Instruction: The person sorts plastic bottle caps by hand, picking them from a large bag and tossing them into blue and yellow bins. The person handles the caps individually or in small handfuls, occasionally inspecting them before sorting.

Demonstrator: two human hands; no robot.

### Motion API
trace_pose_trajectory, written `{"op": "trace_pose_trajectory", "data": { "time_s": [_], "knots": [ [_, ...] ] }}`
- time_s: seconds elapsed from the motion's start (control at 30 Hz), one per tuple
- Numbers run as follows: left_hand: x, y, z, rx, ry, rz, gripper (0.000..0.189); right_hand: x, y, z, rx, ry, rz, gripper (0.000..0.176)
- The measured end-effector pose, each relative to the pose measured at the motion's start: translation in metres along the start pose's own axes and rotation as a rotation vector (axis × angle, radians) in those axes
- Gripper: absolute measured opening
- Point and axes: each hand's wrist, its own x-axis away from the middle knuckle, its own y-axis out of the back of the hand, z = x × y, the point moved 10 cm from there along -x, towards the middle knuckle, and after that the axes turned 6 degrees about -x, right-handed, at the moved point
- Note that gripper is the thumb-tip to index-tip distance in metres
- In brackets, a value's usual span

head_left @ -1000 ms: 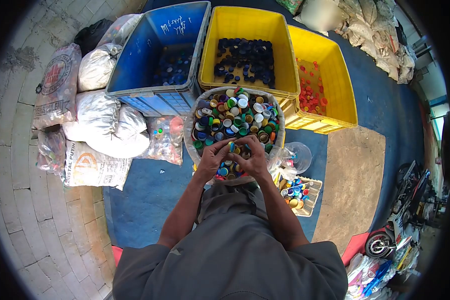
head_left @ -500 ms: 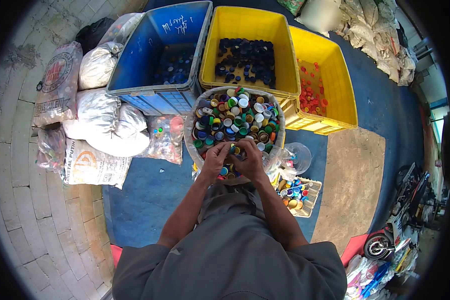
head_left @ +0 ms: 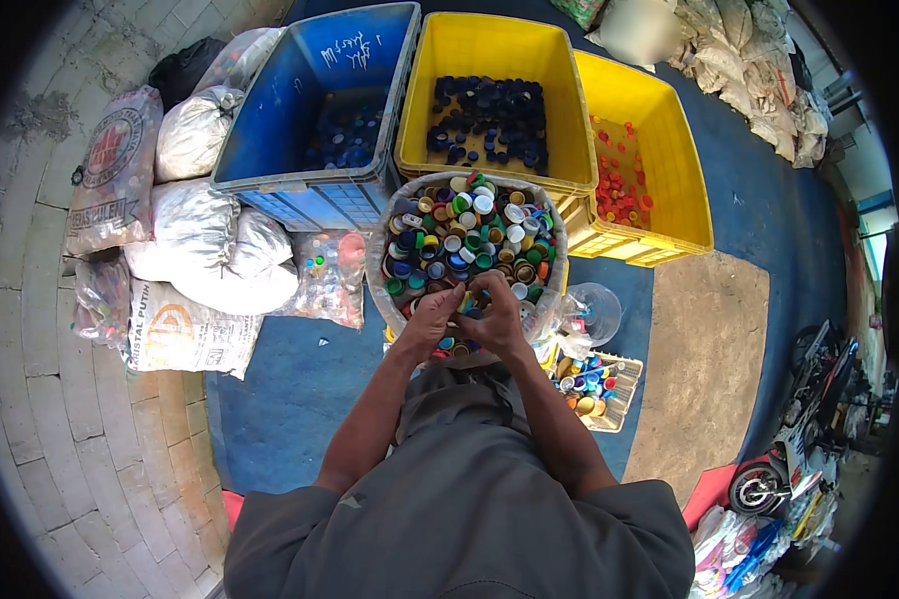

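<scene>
Blue floor, brown patch; pale blockwork left.

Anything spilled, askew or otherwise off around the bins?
Minor: a small pale scrap lies loose on the blue floor, left of the round cap tub. Odd because it's outside any container; too small to identify. Nothing bigger stands out.

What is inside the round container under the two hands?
Caps of many colours fill the round container. The left hand and right hand cover some nearer caps; anything beneath is hidden.
</scene>
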Motion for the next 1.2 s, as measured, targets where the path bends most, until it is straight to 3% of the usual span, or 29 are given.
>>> {"op": "trace_pose_trajectory", "data": {
  "time_s": [0.23, 0.33, 0.43, 0.53, 0.57, 0.63, 0.73, 0.83, 0.9, 1.03, 1.13, 1.2],
  "knots": [
    [-0.007, 0.011, 0.004, -0.009, -0.028, -0.010, 0.038, 0.016, -0.003, -0.019, -0.074, -0.017, -0.082, 0.047],
    [-0.011, 0.018, -0.008, -0.268, -0.187, -0.060, 0.036, 0.013, -0.002, -0.009, -0.078, 0.002, -0.084, 0.042],
    [0.009, 0.005, -0.044, -0.543, -0.353, -0.206, 0.031, 0.030, -0.026, -0.066, -1.044, -0.503, -0.139, 0.035],
    [0.030, -0.021, -0.082, -1.072, -0.701, -0.276, 0.038, 0.032, -0.035, -0.053, -1.527, -0.734, -0.151, 0.034],
    [0.034, -0.026, -0.087, -1.086, -0.738, -0.280, 0.039, 0.034, -0.031, -0.058, -1.400, -0.809, -0.209, 0.033],
    [0.040, -0.038, -0.094, -1.115, -0.807, -0.287, 0.043, 0.043, -0.031, -0.069, -1.431, -0.905, -0.329, 0.031],
    [0.016, -0.018, -0.084, -0.818, -0.666, -0.314, 0.046, 0.049, -0.020, -0.093, -1.465, -0.929, -0.478, 0.028],
    [-0.024, 0.007, -0.076, -0.355, -0.374, -0.323, 0.050, 0.050, -0.009, -0.110, -1.526, -0.919, -0.514, 0.021],
    [-0.039, 0.012, -0.090, -0.350, -0.395, -0.328, 0.047, 0.048, -0.006, -0.115, -1.551, -0.943, -0.494, 0.015],
    [-0.031, 0.040, -0.116, -0.553, -0.500, -0.414, 0.042, 0.044, 0.004, -0.108, -1.476, -0.882, -0.437, 0.016],
    [-0.020, 0.074, -0.101, -0.981, -0.343, -0.499, 0.043, 0.040, 0.009, -0.104, -1.459, -0.848, -0.468, 0.023],
    [-0.024, 0.074, -0.078, -1.088, -0.320, -0.432, 0.042, 0.040, 0.014, -0.104, -1.470, -0.830, -0.500, 0.027]
  ]
}}
